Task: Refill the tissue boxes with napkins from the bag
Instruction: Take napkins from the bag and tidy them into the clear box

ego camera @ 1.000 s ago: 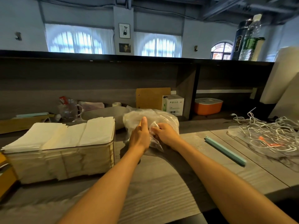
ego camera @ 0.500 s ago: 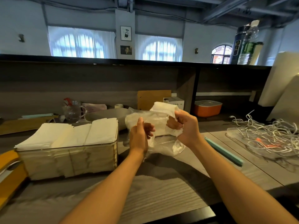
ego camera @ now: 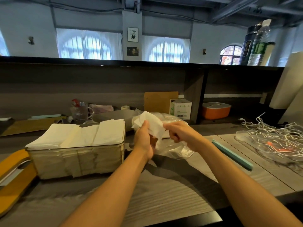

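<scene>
Gripping a white folded paper napkin (ego camera: 153, 126) above the grey wood-grain counter (ego camera: 164, 199), the left hand (ego camera: 144, 141) curls round it; the right hand (ego camera: 177, 133) seemingly pinches the clear crinkled plastic bag (ego camera: 177, 151). The clear rectangular tissue box (ego camera: 77, 157), heaped with napkins, sits just left.

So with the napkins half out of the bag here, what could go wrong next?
1. The tissue box already holds napkin stacks above its rim, so adding more may spill them onto the counter.
2. The left hand pinches the pulled napkins while the right hand grips the thin plastic bag; opposing pulls could tear or crumple the paper.
</scene>
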The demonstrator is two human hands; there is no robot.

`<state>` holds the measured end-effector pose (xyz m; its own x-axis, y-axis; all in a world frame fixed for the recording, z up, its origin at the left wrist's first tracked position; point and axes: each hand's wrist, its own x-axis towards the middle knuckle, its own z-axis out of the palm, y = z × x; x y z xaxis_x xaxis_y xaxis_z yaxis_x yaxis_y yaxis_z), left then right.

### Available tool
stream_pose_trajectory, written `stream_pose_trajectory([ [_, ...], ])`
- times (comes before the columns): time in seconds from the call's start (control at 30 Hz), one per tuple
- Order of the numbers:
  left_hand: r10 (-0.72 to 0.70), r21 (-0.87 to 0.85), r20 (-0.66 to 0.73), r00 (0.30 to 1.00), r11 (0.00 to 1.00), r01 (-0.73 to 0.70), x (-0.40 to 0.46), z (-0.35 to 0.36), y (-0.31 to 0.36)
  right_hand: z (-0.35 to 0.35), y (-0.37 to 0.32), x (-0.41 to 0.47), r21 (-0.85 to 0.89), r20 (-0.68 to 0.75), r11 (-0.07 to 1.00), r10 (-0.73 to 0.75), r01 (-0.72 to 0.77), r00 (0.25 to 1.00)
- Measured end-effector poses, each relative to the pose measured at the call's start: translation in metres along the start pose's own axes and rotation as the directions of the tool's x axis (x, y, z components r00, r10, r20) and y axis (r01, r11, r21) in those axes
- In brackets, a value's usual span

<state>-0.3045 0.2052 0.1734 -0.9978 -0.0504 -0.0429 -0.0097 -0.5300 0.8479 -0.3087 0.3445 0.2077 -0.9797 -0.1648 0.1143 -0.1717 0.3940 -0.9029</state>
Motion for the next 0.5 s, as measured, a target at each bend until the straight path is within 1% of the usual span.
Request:
stream_pose_trajectory([
  [0.03, 0.003, -0.012, -0.034, 0.999, 1.000, -0.003, 0.002, 0.000, 0.001, -0.005, 0.001, 0.002, 0.077, -0.067, 0.997, -0.008, 0.013, 0.998],
  [0.07, 0.001, -0.047, -0.040, 0.999, 0.999, -0.003, 0.003, 0.001, 0.001, -0.010, 0.002, 0.003, 0.202, -0.137, 0.979, -0.012, 0.040, 0.991],
  [0.1, -0.009, -0.079, -0.027, 1.000, 0.997, 0.006, 0.003, 0.001, 0.002, -0.015, 0.004, 0.004, 0.352, -0.192, 0.933, -0.010, 0.078, 0.981],
  [0.13, -0.022, -0.103, -0.002, 1.000, 0.994, 0.021, 0.003, 0.002, 0.002, -0.020, 0.005, 0.004, 0.512, -0.220, 0.850, -0.010, 0.124, 0.975],
  [0.17, -0.045, -0.078, 0.013, 0.999, 0.996, 0.046, -0.001, 0.002, 0.002, -0.022, 0.005, 0.002, 0.659, -0.225, 0.733, -0.023, 0.169, 0.974],
  [0.2, -0.078, -0.038, 0.042, 0.996, 0.996, 0.079, -0.006, 0.005, 0.001, -0.023, 0.004, 0.001, 0.762, -0.221, 0.613, -0.055, 0.207, 0.974],
  [0.23, -0.119, 0.020, 0.070, 0.991, 0.993, 0.117, -0.010, 0.007, 0.000, -0.022, 0.004, 0.001, 0.817, -0.223, 0.526, -0.092, 0.238, 0.970],
  [0.27, -0.167, 0.063, 0.105, 0.980, 0.985, 0.161, -0.015, 0.010, -0.001, -0.020, 0.003, -0.001, 0.838, -0.229, 0.479, -0.125, 0.261, 0.965],
  [0.3, -0.213, 0.094, 0.143, 0.967, 0.975, 0.201, -0.018, 0.012, -0.002, -0.017, 0.002, -0.001, 0.841, -0.233, 0.466, -0.145, 0.274, 0.962],
  [0.33, -0.253, 0.109, 0.183, 0.950, 0.966, 0.236, -0.022, 0.015, -0.003, -0.015, 0.003, 0.000, 0.834, -0.233, 0.474, -0.161, 0.282, 0.959],
  [0.37, -0.274, 0.111, 0.218, 0.937, 0.960, 0.256, -0.024, 0.016, -0.004, -0.012, 0.003, 0.000, 0.810, -0.231, 0.508, -0.180, 0.291, 0.956],
  [0.4, -0.284, 0.101, 0.246, 0.927, 0.958, 0.267, -0.024, 0.017, -0.005, -0.008, 0.005, 0.001, 0.756, -0.233, 0.578, -0.202, 0.308, 0.951],
  [0.47, -0.288, 0.104, 0.290, 0.913, 0.958, 0.269, -0.023, 0.017, -0.008, 0.002, 0.009, 0.003, 0.552, -0.238, 0.771, -0.221, 0.319, 0.946],
  [0.5, -0.287, 0.127, 0.295, 0.911, 0.957, 0.261, -0.024, 0.018, -0.009, 0.007, 0.010, 0.004, 0.448, -0.238, 0.842, -0.213, 0.302, 0.947],
])
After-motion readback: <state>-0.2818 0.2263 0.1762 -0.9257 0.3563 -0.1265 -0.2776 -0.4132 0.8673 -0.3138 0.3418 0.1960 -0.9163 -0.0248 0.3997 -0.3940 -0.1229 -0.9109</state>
